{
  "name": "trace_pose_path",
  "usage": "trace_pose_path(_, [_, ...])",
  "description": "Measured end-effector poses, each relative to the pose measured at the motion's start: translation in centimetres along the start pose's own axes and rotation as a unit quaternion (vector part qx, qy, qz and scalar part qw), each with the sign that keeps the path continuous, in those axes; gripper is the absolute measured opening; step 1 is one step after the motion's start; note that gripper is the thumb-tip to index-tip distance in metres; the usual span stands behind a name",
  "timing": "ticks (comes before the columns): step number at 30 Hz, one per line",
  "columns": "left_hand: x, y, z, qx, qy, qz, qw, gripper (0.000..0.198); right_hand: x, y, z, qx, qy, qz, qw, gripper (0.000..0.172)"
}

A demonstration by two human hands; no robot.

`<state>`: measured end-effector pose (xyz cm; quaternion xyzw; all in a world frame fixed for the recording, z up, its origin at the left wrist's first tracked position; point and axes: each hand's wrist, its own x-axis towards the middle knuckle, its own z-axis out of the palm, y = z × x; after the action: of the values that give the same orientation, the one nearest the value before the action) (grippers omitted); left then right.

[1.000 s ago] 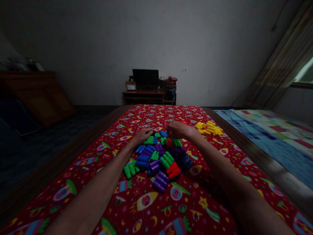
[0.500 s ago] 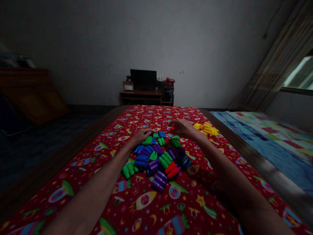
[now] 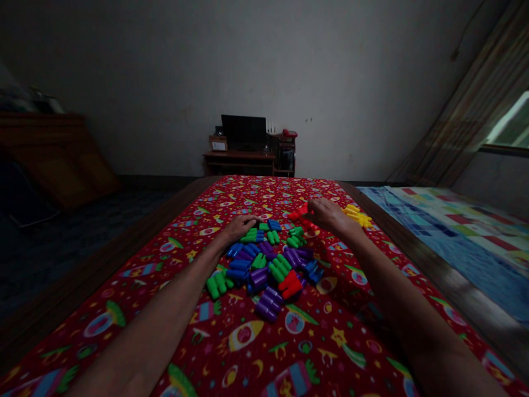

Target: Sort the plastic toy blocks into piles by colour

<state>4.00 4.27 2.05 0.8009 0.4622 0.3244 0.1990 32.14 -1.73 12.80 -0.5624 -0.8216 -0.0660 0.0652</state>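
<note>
My left hand (image 3: 241,226) rests at the far left edge of a mixed pile of plastic building blocks, fingers stretched out beside a green block (image 3: 263,226) and a blue block (image 3: 274,225); it holds nothing that I can see. My right hand (image 3: 327,214) is bent downward just right of a small group of red blocks (image 3: 301,214). Its fingertips are mostly hidden, so whether it grips a block does not show. Nearer me lie green blocks (image 3: 280,268), purple blocks (image 3: 268,304), blue blocks (image 3: 238,269) and one separate red block (image 3: 290,284).
Yellow blocks (image 3: 357,216) form a separate group behind my right wrist. Everything lies on a red patterned cloth (image 3: 248,364) over a long table with a dark wooden edge (image 3: 417,275). A bed (image 3: 463,231) stands to the right, a desk with a monitor (image 3: 243,132) beyond.
My right hand has moved right, from over the red blocks towards the yellow ones, uncovering the red group. My left hand has stayed in place.
</note>
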Motion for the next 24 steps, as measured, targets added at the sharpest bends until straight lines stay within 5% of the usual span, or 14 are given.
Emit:
trace_pose_path(5, [-0.1, 0.0, 0.0, -0.004, 0.002, -0.007, 1.0, 0.042, -1.9, -4.5, -2.7, 0.087, -0.187, -0.234, 0.95, 0.02])
trace_pose_path(7, [-0.1, 0.1, 0.0, -0.006, 0.003, -0.007, 1.0, 0.041, -3.2, -6.3, -2.9, 0.057, -0.209, -0.278, 0.936, 0.028])
trace_pose_path(14, [-0.1, 0.5, 0.0, 0.002, -0.007, -0.009, 1.0, 0.04, -7.2, -9.4, -0.2, -0.031, -0.118, -0.31, 0.943, 0.05])
trace_pose_path(19, [0.0, 0.5, 0.0, -0.004, -0.005, -0.006, 1.0, 0.041, -10.0, -7.0, 1.6, 0.021, -0.058, -0.32, 0.945, 0.05])
trace_pose_path(24, [-0.1, 0.5, 0.0, -0.003, 0.003, 0.002, 1.0, 0.038, -8.3, -3.9, -0.7, 0.123, -0.094, -0.26, 0.953, 0.056])
